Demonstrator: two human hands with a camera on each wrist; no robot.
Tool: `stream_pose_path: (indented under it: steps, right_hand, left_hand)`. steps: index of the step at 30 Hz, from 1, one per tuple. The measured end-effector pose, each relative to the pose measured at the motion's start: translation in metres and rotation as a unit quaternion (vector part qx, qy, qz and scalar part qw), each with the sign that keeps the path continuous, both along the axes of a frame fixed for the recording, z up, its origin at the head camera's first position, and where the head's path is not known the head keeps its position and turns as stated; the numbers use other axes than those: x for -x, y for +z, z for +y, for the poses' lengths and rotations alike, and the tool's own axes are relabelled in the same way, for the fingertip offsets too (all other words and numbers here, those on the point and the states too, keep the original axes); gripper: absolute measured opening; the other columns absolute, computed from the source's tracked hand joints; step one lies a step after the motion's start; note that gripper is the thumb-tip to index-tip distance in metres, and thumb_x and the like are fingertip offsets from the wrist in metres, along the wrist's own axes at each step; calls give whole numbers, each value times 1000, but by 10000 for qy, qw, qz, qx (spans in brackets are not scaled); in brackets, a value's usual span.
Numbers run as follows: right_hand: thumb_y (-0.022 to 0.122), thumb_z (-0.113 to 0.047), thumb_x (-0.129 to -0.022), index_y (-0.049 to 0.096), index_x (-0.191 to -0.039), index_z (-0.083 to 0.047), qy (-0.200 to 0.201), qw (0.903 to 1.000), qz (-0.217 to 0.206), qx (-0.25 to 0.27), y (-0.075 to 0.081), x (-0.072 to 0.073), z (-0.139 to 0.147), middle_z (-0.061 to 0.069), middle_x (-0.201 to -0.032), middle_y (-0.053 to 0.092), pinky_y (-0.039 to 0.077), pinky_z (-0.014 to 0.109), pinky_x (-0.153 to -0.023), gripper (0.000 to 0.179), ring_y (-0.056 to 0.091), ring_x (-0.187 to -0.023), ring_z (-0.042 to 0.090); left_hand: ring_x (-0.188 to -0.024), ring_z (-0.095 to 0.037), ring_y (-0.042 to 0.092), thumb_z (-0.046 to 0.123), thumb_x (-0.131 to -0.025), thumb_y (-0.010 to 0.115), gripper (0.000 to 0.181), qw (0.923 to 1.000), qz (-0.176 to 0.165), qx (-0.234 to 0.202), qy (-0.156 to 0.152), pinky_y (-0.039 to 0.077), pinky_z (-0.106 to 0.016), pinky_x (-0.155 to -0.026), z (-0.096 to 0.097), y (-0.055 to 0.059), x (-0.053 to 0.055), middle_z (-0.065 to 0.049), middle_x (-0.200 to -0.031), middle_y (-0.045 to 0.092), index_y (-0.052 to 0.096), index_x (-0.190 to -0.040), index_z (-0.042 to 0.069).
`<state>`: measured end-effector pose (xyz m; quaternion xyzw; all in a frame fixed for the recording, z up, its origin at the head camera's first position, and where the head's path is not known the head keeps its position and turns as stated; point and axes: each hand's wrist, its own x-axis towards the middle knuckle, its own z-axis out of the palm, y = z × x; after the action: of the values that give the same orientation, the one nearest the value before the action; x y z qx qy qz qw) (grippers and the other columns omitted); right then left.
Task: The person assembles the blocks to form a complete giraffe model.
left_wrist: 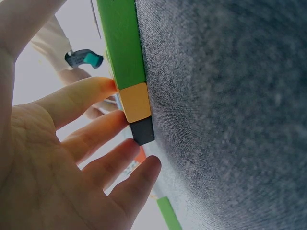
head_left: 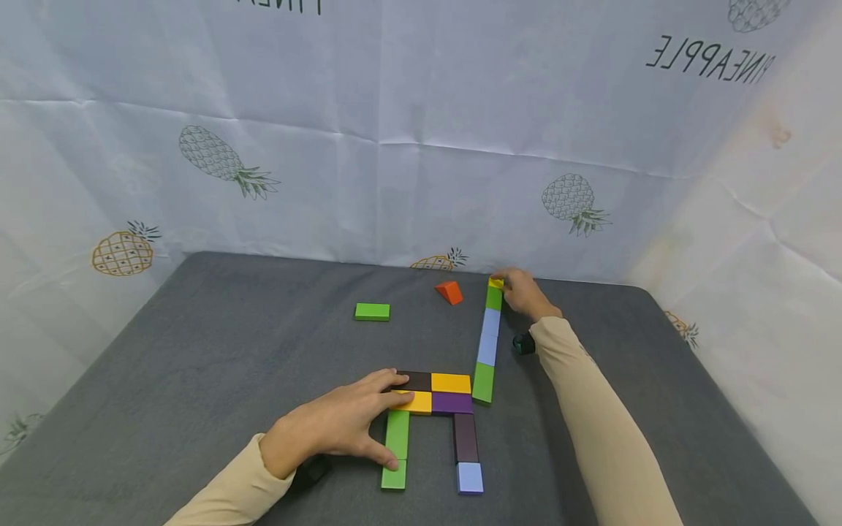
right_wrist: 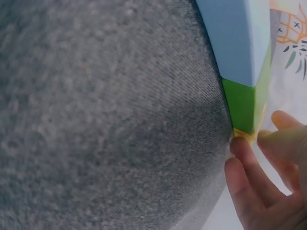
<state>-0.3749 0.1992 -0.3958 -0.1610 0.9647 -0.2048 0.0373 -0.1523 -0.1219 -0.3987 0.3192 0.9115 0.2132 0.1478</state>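
Observation:
My left hand (head_left: 338,420) lies spread along the left side of a block figure, fingertips touching a black block (head_left: 416,380), a yellow-orange block (head_left: 422,402) and the thumb on a light green block (head_left: 394,478). In the left wrist view the fingers are mostly straight against the green block (left_wrist: 122,43). At the far end of a row of blocks, my right hand (head_left: 525,294) pinches a small yellow block (head_left: 495,283). It meets the row's far green block (head_left: 493,298); fingers partly cover it in the right wrist view.
Blue blocks (head_left: 487,348) and a near green block (head_left: 483,384) continue the slanted row. A purple block (head_left: 452,403) and a dark brown block (head_left: 465,438) belong to the figure. A red-orange wedge (head_left: 450,292) and a loose green block (head_left: 372,312) lie farther back.

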Motion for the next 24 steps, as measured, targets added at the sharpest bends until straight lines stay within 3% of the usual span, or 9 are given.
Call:
stream_pose_path:
  steps: [5, 7, 24]
  right_hand:
    - [48, 2, -99, 56, -137, 4, -55, 9998, 18, 178, 3, -1, 2, 29, -139, 50, 49, 50, -91, 39, 56, -115, 41]
    - [51, -3, -100, 57, -136, 3, -62, 9996, 16, 274, 5, -1, 2, 28, -139, 51, 50, 51, -93, 37, 57, -113, 40]
    - [56, -13, -101, 55, -138, 2, 294, 9989, 86, 368, 15, -11, -22, 24, -140, 53, 45, 54, -105, 40, 54, -126, 42]
  left_hand:
    - [-149, -27, 31, 55, -72, 83, 84, 10000, -2, 12, -1, 42, -51, -111, 0, 0, 0, -2, -157, 37, 54, -143, 19]
    - [-149, -27, 31, 54, -72, 83, 84, 10000, 9, 9, 0, 42, -51, -111, 0, 1, 0, -2, -157, 37, 54, -143, 19]
    - [-148, -27, 32, 52, -72, 84, 82, 9999, 118, -23, 4, 44, -51, -109, -1, 0, -3, -2, -156, 39, 55, -142, 18]
